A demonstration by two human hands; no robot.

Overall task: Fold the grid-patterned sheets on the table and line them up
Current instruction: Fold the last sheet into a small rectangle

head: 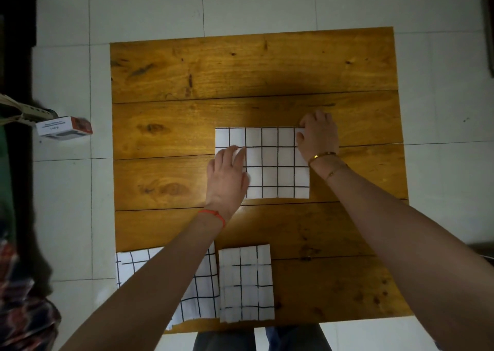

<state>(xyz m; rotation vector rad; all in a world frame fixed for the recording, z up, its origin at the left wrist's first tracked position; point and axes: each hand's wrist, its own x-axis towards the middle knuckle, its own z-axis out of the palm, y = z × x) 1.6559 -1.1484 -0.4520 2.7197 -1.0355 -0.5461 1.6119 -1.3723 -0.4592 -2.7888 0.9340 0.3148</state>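
A white sheet with a black grid lies flat in the middle of the wooden table. My left hand presses flat on its left side, fingers straight. My right hand rests on its far right corner, fingertips curled at the edge; whether they pinch the paper is hidden. Near the table's front edge lies a folded grid sheet. An unfolded grid sheet sits to its left, partly covered by my left forearm.
The table stands on a white tiled floor. A small white and orange box lies on the floor to the left. Dark furniture and patterned cloth line the left edge of the view.
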